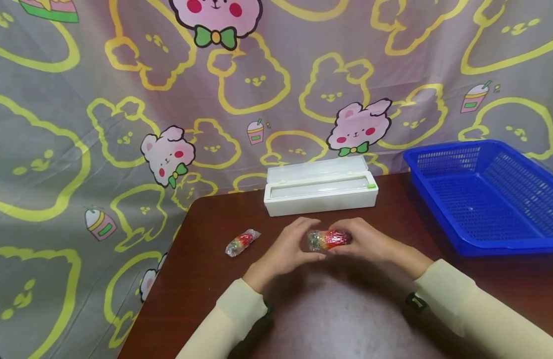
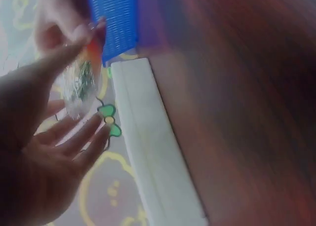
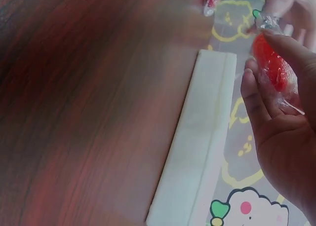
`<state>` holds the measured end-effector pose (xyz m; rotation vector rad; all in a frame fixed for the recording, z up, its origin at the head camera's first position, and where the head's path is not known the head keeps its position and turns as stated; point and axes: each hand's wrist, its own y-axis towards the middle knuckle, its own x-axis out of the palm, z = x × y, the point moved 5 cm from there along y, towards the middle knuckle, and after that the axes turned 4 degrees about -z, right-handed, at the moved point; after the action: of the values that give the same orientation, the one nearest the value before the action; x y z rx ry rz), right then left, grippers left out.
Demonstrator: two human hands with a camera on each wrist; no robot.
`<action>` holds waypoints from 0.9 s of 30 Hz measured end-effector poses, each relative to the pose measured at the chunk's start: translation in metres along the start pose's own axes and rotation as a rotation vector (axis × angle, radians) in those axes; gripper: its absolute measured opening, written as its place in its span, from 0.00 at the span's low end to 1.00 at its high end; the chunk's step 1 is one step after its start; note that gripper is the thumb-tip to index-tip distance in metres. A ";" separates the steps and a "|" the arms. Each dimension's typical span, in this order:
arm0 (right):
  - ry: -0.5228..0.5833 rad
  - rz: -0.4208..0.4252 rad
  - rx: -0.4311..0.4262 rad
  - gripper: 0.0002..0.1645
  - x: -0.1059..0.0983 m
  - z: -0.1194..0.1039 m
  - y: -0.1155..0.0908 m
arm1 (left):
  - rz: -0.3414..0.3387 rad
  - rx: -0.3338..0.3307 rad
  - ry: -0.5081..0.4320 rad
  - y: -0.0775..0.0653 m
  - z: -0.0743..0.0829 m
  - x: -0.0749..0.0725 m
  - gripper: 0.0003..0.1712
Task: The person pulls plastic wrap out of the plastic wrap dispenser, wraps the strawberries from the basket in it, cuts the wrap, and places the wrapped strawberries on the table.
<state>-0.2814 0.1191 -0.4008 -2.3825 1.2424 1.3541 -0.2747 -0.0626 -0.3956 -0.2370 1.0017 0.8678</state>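
Note:
My right hand [image 1: 368,243] grips a plastic-wrapped red, yellow and green bundle [image 1: 320,240] by its red end, above the table. In the right wrist view, thumb and fingers pinch the clear film around the bundle [image 3: 271,63]. My left hand [image 1: 289,249] is held around the green end, thumb and fingers apart. The left wrist view shows its fingers spread beside the film; whether they touch it I cannot tell. A similar wrapped bundle [image 1: 242,243] lies on the table left of my left hand. What the film encloses is not clear.
Behind my hands stands a long white cling film dispenser [image 1: 321,202], lid raised, with a green slider. To the right is a blue plastic basket [image 1: 511,245]. The brown table [image 1: 205,219] ends at a patterned curtain [image 1: 240,164] at the back and left.

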 end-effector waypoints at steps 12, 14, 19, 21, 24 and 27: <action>0.209 -0.105 0.052 0.31 0.007 -0.008 0.004 | 0.115 0.108 0.251 -0.013 0.021 -0.006 0.24; 0.212 -0.112 0.061 0.36 0.007 -0.008 0.004 | 0.137 0.037 0.209 -0.019 0.011 -0.011 0.23; 0.168 -0.153 0.077 0.42 0.010 -0.005 -0.001 | 0.172 -0.207 0.116 -0.048 -0.030 -0.024 0.24; 0.149 -0.172 0.086 0.44 0.011 -0.003 -0.005 | 0.167 -0.298 0.105 -0.061 -0.049 -0.027 0.24; 0.138 -0.185 0.098 0.44 0.012 0.001 -0.008 | 0.161 -0.396 0.104 -0.076 -0.074 -0.030 0.24; 0.126 -0.187 0.094 0.43 0.012 0.002 -0.010 | 0.175 -0.431 0.130 -0.086 -0.092 -0.033 0.23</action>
<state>-0.2722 0.1196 -0.4139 -2.4783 1.0537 1.0835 -0.2786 -0.1868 -0.4361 -0.5840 0.9563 1.2384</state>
